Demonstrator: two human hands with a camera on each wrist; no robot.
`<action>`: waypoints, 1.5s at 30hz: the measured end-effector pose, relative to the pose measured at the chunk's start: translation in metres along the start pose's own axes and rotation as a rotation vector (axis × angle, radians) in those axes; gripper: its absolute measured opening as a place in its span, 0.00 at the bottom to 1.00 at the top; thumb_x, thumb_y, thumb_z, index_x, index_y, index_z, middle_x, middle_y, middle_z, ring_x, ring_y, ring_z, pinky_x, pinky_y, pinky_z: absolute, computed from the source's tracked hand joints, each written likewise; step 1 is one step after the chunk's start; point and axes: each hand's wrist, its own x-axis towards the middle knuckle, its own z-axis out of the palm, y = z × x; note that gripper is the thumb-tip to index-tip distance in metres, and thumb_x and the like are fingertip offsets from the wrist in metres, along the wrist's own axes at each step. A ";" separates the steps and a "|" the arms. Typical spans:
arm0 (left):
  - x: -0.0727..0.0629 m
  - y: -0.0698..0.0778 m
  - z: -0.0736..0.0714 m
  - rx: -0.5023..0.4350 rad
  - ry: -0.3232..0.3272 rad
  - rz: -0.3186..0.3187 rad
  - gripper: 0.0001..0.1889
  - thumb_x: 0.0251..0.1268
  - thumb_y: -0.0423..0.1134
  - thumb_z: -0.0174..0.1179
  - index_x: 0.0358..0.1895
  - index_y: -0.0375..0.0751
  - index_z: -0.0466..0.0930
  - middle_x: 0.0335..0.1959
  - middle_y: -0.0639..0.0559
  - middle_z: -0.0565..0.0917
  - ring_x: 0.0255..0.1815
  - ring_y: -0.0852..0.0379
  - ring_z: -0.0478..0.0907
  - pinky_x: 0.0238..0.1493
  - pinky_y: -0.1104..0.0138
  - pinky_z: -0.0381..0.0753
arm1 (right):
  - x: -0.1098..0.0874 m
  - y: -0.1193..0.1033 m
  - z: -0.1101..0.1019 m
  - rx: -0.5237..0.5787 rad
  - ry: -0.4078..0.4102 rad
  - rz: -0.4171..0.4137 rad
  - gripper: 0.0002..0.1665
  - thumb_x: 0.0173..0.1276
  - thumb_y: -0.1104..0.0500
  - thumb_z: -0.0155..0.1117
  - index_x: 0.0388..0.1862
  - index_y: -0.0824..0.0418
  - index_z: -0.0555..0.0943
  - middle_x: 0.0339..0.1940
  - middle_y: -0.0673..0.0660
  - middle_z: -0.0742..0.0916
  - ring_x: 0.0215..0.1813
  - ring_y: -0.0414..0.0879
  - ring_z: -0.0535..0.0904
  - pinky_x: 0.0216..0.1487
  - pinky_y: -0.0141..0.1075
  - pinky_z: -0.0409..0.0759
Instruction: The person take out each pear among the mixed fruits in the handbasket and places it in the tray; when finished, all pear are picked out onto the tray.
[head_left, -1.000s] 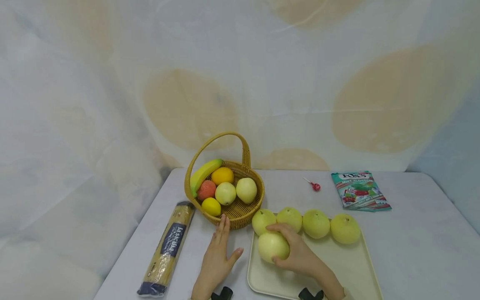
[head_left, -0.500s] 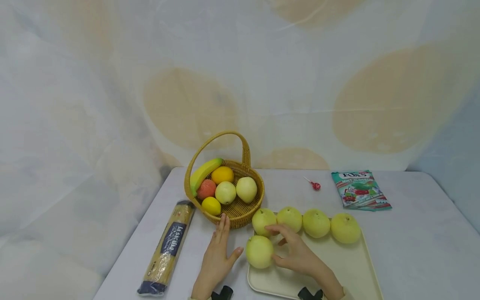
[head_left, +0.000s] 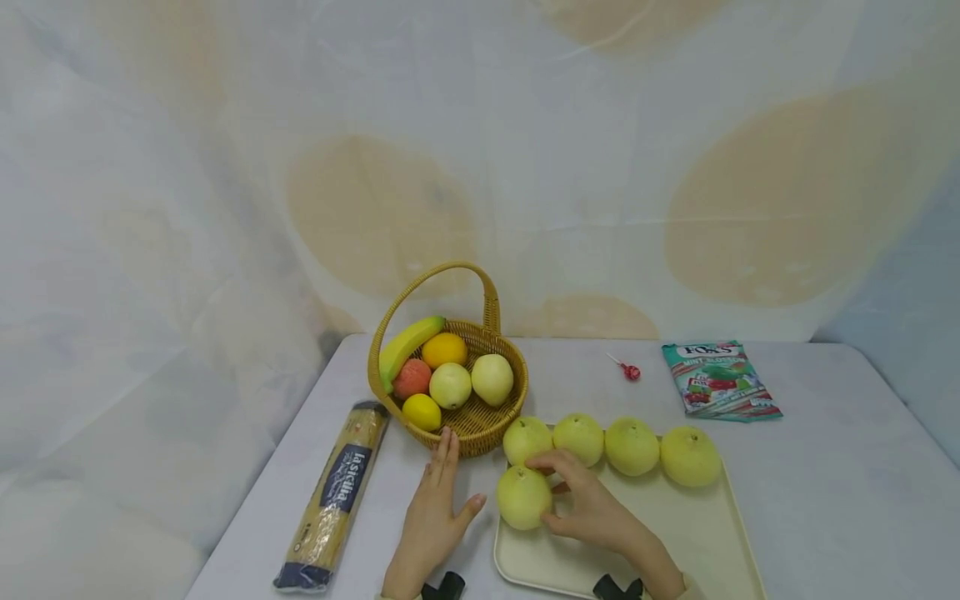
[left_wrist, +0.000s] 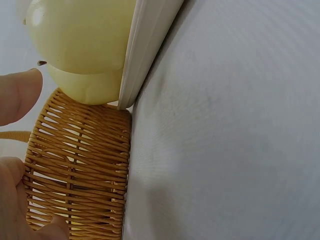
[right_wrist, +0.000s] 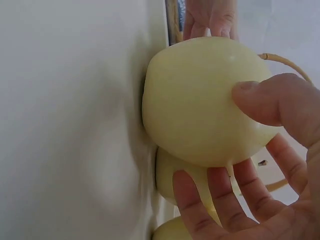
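A round yellow-green pear (head_left: 523,497) sits at the left side of the cream tray (head_left: 637,550), in front of a row of several similar pears (head_left: 632,447) along the far edge. Close on its right is my right hand (head_left: 588,504), thumb and fingertips at the pear without wrapping round it. In the right wrist view the thumb overlaps the pear (right_wrist: 200,100) and the fingers are spread below. My left hand (head_left: 433,512) lies left of the tray, fingers extended toward the near side of the wicker basket (head_left: 491,429); its fingertips appear to touch the basket.
Inside the basket are a banana (head_left: 408,346), an orange (head_left: 445,351), a lemon (head_left: 422,412), a red fruit (head_left: 412,379) and two pale green fruits (head_left: 492,380). A spaghetti pack (head_left: 333,496) lies left. Behind the tray are a lollipop (head_left: 631,372) and a candy bag (head_left: 720,382).
The pear in my right hand's grasp was let go and rolled left to the tray's edge, then shifted slightly back toward the hand. My left hand has stayed in place.
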 end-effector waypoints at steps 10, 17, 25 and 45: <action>0.000 0.000 -0.001 -0.019 -0.020 -0.019 0.47 0.63 0.53 0.61 0.78 0.42 0.44 0.80 0.44 0.47 0.77 0.41 0.54 0.72 0.45 0.62 | 0.008 -0.009 -0.014 0.012 0.026 -0.018 0.40 0.54 0.66 0.72 0.67 0.57 0.68 0.59 0.59 0.77 0.55 0.52 0.75 0.54 0.42 0.81; 0.000 0.000 0.000 -0.002 -0.004 -0.004 0.47 0.63 0.52 0.61 0.78 0.40 0.46 0.80 0.42 0.48 0.76 0.40 0.55 0.70 0.44 0.64 | 0.024 -0.018 -0.024 0.004 0.076 -0.004 0.39 0.55 0.67 0.72 0.66 0.58 0.68 0.59 0.61 0.79 0.58 0.56 0.75 0.53 0.46 0.82; 0.000 0.001 -0.001 -0.020 0.005 -0.007 0.46 0.63 0.52 0.62 0.78 0.41 0.46 0.80 0.43 0.48 0.77 0.42 0.55 0.70 0.44 0.64 | 0.049 -0.026 -0.038 -0.039 0.084 -0.077 0.37 0.57 0.68 0.71 0.66 0.59 0.69 0.60 0.61 0.78 0.58 0.56 0.75 0.53 0.48 0.82; 0.001 -0.001 -0.001 -0.018 -0.007 -0.002 0.46 0.63 0.51 0.61 0.78 0.39 0.46 0.79 0.41 0.49 0.76 0.39 0.55 0.70 0.43 0.65 | 0.109 -0.032 -0.049 0.009 0.066 -0.033 0.35 0.62 0.64 0.68 0.68 0.60 0.68 0.65 0.62 0.76 0.61 0.57 0.72 0.56 0.55 0.79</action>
